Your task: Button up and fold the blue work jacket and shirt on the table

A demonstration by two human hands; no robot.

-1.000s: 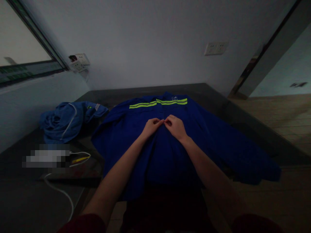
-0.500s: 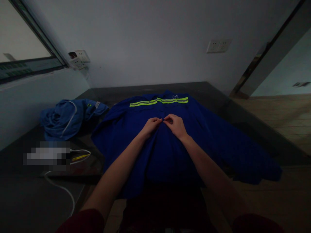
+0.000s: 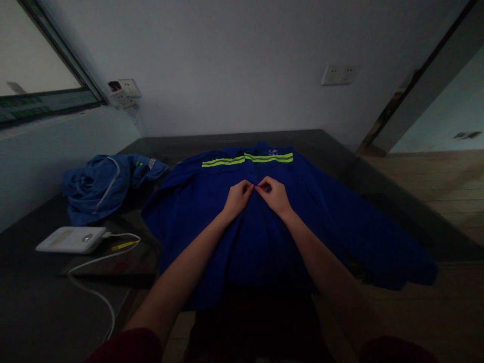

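A dark blue work jacket (image 3: 196, 212) with yellow-green reflective stripes across the chest lies spread on the dark table (image 3: 302, 135). Its right-hand sleeve stretches out over the table's edge. My left hand (image 3: 239, 195) pinches the jacket's front edge near the middle, below the stripes. Close beside it, fingertips almost touching, my right hand (image 3: 275, 195) pinches the other side of the front opening. Whether a button is between the fingers is too small and dark to tell.
To the left lies a crumpled lighter blue garment (image 3: 98, 186). Nearer to me are a white power bank (image 3: 71, 240) with a white cable (image 3: 94, 292) and a small yellow strip (image 3: 124, 245). A wall with sockets (image 3: 339, 74) rises behind the table.
My left hand has turned slightly, its fingers now more bent and raised at the front edge. The right hand has barely moved, and the jacket lies as before.
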